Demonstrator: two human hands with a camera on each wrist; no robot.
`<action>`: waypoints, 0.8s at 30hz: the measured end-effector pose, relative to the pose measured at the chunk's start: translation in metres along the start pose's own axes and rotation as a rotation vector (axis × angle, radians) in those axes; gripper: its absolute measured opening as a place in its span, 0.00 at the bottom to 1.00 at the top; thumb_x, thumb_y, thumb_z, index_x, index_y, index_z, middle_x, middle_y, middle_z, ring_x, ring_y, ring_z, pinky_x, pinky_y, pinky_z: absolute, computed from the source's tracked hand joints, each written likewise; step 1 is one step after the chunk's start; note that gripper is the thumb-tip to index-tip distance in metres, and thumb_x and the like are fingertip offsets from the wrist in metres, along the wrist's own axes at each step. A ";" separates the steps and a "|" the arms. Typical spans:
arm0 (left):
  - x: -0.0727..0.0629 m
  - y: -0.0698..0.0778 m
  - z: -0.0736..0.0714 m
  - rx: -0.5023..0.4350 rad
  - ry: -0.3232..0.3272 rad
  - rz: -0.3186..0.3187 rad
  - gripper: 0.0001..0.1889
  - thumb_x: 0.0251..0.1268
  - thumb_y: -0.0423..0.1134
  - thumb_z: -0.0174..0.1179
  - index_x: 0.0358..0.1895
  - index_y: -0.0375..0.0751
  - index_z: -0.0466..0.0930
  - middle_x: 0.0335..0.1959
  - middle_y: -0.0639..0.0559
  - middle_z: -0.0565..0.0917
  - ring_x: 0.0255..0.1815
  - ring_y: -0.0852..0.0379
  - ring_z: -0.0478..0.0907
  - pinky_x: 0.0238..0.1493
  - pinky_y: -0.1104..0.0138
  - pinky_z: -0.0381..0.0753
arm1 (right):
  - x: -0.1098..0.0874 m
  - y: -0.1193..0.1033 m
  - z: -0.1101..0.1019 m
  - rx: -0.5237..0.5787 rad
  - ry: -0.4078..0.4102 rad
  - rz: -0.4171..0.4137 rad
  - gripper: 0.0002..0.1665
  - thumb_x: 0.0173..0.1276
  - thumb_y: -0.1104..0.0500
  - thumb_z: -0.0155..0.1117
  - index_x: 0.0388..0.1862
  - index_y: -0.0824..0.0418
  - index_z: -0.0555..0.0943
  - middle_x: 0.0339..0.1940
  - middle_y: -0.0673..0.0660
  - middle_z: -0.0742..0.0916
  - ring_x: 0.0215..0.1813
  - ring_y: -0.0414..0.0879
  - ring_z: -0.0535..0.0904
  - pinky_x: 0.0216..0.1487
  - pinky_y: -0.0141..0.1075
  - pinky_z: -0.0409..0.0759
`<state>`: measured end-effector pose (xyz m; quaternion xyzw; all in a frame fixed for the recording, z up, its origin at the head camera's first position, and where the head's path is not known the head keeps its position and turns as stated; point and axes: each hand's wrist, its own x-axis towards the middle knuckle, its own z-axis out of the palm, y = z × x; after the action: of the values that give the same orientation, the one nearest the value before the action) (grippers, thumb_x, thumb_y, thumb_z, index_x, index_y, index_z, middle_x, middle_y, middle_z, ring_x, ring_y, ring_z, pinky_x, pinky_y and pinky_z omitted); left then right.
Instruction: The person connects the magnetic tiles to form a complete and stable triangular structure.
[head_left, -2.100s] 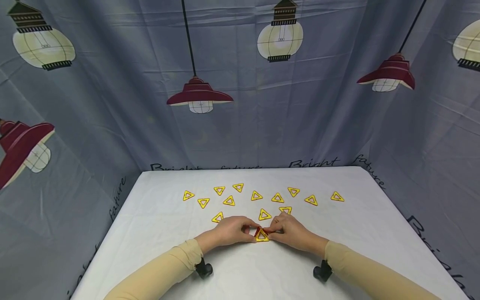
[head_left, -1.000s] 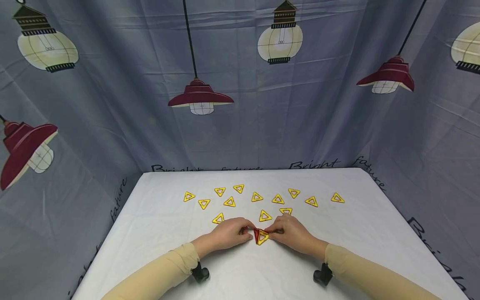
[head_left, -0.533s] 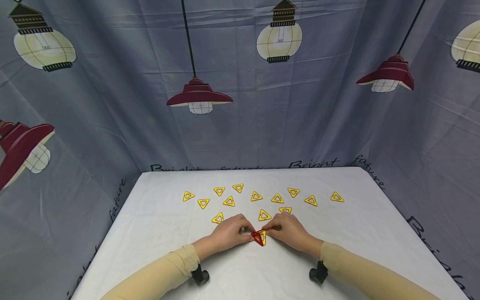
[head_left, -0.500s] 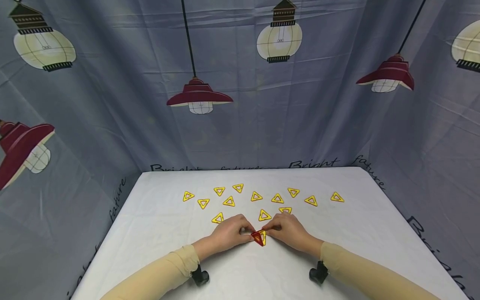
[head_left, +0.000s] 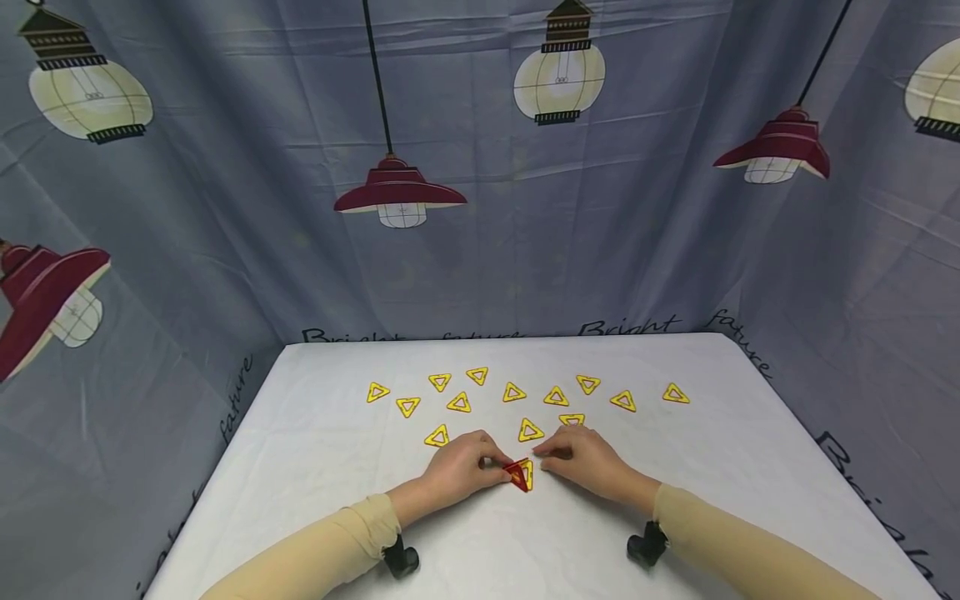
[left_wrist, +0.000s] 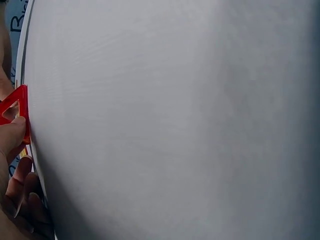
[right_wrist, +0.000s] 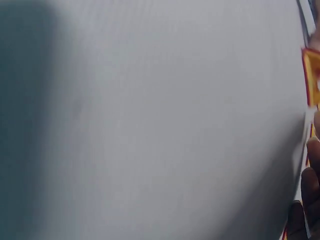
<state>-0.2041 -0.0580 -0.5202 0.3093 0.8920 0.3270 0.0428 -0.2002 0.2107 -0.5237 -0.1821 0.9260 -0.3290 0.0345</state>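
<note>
My left hand (head_left: pixel 461 467) pinches a red triangular frame tile (head_left: pixel 519 477) low over the white table, thumb on its face in the left wrist view, where the tile (left_wrist: pixel 25 107) stands at the left edge. A yellow triangular frame tile (head_left: pixel 529 473) is joined to it, its far side turned to the right. My right hand (head_left: pixel 592 467) is just right of the pair, thumb and forefinger apart with nothing between them. In the right wrist view the yellow tile (right_wrist: pixel 311 82) shows red along its edge.
Several yellow triangular frames lie scattered over the back half of the white table (head_left: pixel 330 467). A yellow triangle (head_left: pixel 530 430) lies just beyond the joined pair, another yellow triangle (head_left: pixel 572 419) just behind my right hand, and a third yellow triangle (head_left: pixel 436 436) behind the left.
The joined tiles have been turned so the red one faces forward on the left. My right fingers have let go of them and drawn slightly right; my left hand keeps its pinch.
</note>
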 end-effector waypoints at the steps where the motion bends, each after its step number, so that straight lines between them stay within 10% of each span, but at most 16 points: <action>1: 0.000 0.000 0.000 -0.002 0.001 -0.001 0.10 0.63 0.46 0.73 0.46 0.56 0.92 0.39 0.65 0.82 0.35 0.68 0.75 0.34 0.74 0.73 | -0.001 0.002 -0.003 0.009 0.011 0.016 0.12 0.66 0.52 0.76 0.47 0.41 0.90 0.38 0.31 0.84 0.46 0.35 0.77 0.54 0.43 0.76; 15: 0.000 -0.003 0.001 -0.017 0.004 -0.015 0.10 0.63 0.46 0.73 0.47 0.56 0.91 0.39 0.65 0.81 0.33 0.68 0.73 0.32 0.73 0.72 | -0.010 0.070 -0.074 -0.110 0.303 0.172 0.23 0.70 0.53 0.71 0.61 0.59 0.85 0.53 0.60 0.86 0.55 0.58 0.77 0.55 0.58 0.73; 24: 0.000 -0.005 0.002 -0.031 -0.003 -0.024 0.10 0.63 0.47 0.73 0.47 0.57 0.91 0.40 0.66 0.81 0.35 0.67 0.75 0.33 0.73 0.72 | -0.008 0.102 -0.091 -0.207 0.205 0.330 0.40 0.69 0.42 0.69 0.71 0.63 0.75 0.63 0.72 0.76 0.60 0.69 0.70 0.56 0.65 0.68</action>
<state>-0.2063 -0.0598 -0.5242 0.2984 0.8903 0.3399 0.0530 -0.2411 0.3410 -0.5160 0.0037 0.9708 -0.2386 -0.0252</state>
